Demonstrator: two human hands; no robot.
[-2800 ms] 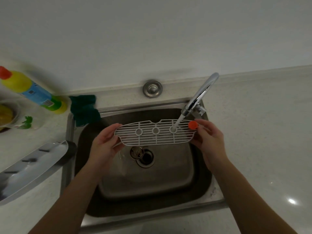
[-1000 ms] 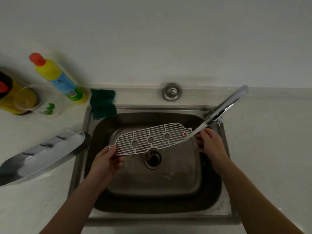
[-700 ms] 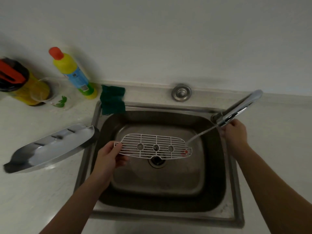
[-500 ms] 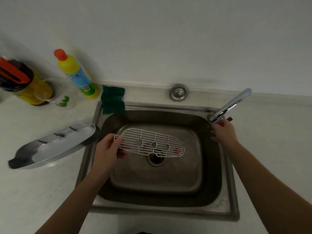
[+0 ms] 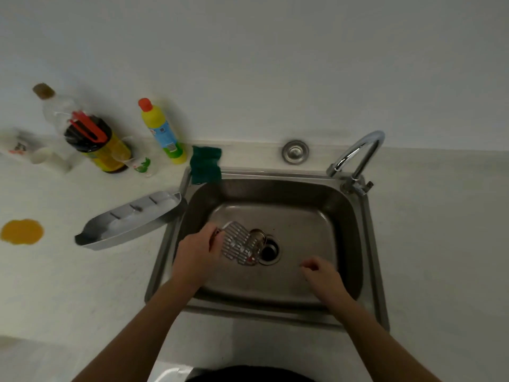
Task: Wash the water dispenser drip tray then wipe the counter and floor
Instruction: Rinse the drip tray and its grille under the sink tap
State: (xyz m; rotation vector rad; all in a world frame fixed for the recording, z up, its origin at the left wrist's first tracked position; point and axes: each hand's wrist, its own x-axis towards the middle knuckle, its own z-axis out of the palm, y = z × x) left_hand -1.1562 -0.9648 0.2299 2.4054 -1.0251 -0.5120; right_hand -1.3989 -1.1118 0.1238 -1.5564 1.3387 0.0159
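1. the white slotted plastic drip tray grate [image 5: 239, 247] is over the basin of the stainless steel sink [image 5: 369, 244], just left of the round drain hole [image 5: 268, 250]. it is tilted, one end toward the person, and smeared by motion blur.
2. its parallel bars and round openings show, with a small red dot at the drain-side end.
3. the left hand [image 5: 196, 253] grasps the grate's left end, fingers curled round the edge.
4. the right hand [image 5: 321, 274] hovers over the basin's right part, fingers loosely curled, grasping nothing, well apart from the grate.
5. the grey curved plastic drip tray base [image 5: 129, 220] lies on the pale counter [image 5: 440, 230], its right tip over the sink rim.
6. an orange puddle [image 5: 22, 231] sits on the counter farther left.
7. a yellow squeeze bottle with a red cap [image 5: 161, 132] stands by the wall; its blue label's writing is too blurred to read.
8. a dark green scouring pad [image 5: 206, 164] lies across the sink's back left corner.
9. the chrome curved tap [image 5: 358, 153] stands at the back right corner.
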